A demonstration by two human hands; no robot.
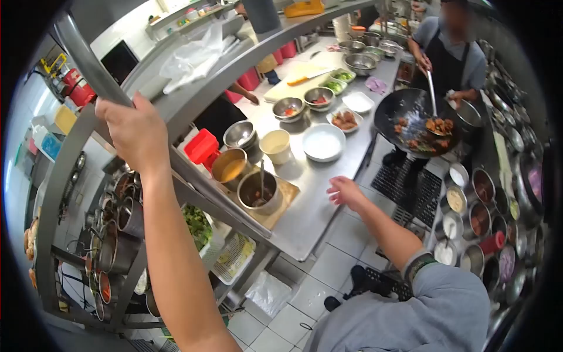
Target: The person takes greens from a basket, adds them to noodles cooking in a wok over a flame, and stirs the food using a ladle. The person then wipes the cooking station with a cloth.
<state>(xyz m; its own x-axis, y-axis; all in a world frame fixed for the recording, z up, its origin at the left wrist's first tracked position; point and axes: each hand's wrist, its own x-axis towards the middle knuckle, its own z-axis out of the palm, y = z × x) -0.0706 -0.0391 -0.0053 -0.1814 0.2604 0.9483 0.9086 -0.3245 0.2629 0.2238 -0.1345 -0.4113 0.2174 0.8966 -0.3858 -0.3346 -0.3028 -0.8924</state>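
Observation:
My left hand (136, 132) is wrapped round a grey metal post (91, 53) of the shelf frame. Over the near edge of the steel counter (302, 220) hangs my right hand (347, 192), holding nothing, its fingers loosely apart. A large white bowl (324, 144) is the dish closest to it. To its left, on a wooden board (287, 193), stands a steel pot (267, 206) of dark sauce with a utensil in it. Behind that are a pot of orange liquid (230, 166) and a cream-coloured tub (275, 145).
At the right a co-worker (451, 53) holds a ladle (432, 94) in a wok (390, 114) of food. Sauce containers (454, 199) line the right side. A knife (311, 77) lies on a cutting board (281, 91). Below are tiled floor (308, 287) and a vegetable basket (234, 258).

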